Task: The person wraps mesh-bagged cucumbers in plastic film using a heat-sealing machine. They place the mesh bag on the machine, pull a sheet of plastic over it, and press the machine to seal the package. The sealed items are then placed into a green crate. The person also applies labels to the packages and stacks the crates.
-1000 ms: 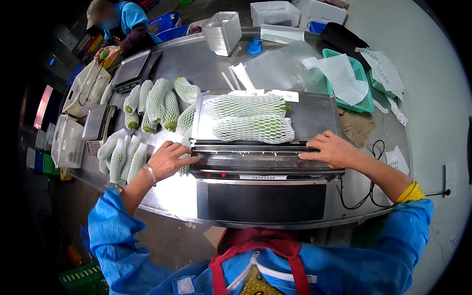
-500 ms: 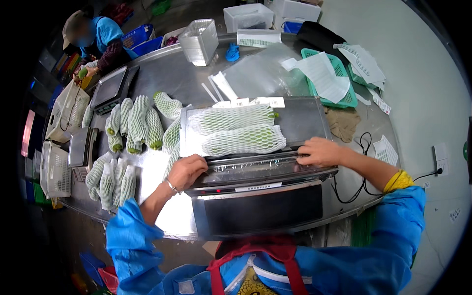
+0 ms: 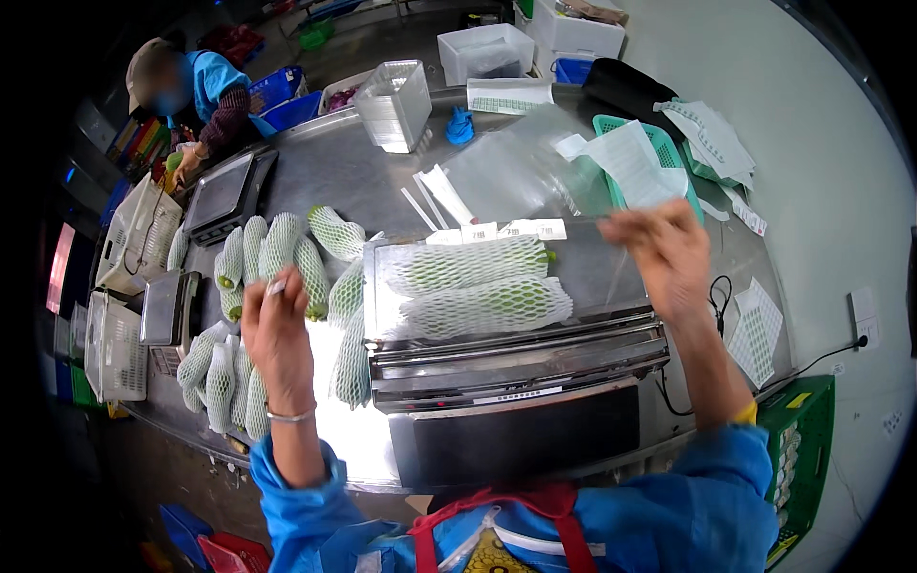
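My left hand (image 3: 277,329) is raised left of the wrapping machine (image 3: 516,358), fingers closed round something small and pale that I cannot make out. My right hand (image 3: 659,263), slightly blurred, is up at the machine's right, fingers pinched; what they hold, possibly clear film, is too faint to tell. Between them two gourd-like green vegetables in white foam nets, the upper (image 3: 463,263) and lower (image 3: 482,306), lie side by side on the machine's metal plate (image 3: 611,286). White printed labels (image 3: 516,231) lie along its back edge. More netted vegetables (image 3: 282,244) are piled to the left.
Two scales (image 3: 215,196) (image 3: 167,310) and crates (image 3: 115,358) stand left. A co-worker (image 3: 205,91) handles produce at back left. Clear containers (image 3: 392,105), plastic sheets (image 3: 506,162), a green basket (image 3: 669,153) and papers are behind. A cable runs right; a green crate (image 3: 802,411) sits below.
Both my hands have left the machine's front bar and risen, the left up and leftward, the right up and rightward toward the back. The view has shifted slightly.
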Motion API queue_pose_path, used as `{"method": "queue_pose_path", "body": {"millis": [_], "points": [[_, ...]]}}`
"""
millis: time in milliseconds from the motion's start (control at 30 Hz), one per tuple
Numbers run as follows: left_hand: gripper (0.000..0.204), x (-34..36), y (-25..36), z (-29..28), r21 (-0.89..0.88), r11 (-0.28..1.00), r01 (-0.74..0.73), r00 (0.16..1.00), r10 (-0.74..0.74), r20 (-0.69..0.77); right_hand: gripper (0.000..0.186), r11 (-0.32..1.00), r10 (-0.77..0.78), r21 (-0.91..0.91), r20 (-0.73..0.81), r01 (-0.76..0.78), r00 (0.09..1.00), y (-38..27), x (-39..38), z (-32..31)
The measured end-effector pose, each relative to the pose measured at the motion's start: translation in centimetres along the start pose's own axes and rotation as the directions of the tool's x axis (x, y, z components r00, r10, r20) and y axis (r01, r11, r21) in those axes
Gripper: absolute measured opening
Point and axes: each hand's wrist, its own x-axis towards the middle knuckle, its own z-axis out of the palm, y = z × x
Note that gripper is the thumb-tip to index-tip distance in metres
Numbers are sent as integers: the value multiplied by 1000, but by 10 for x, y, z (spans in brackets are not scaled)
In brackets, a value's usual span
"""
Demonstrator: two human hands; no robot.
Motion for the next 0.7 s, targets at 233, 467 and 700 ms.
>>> {"method": "queue_pose_path", "body": {"millis": [233, 467, 700], "points": [[75, 77, -71, -24, 511, 222, -830, 376, -453, 808, 72, 85, 551, -656, 658, 750, 513, 59, 60, -51], [123, 54, -108, -18, 685, 425, -592, 433, -550, 714, 105, 421, 567, -846, 528, 328, 632, 102, 16, -54], [110, 45, -107, -16, 718, 557, -418, 529, -494, 690, 91, 599, 474, -800, 356, 2, 806, 103, -10, -51]]}}
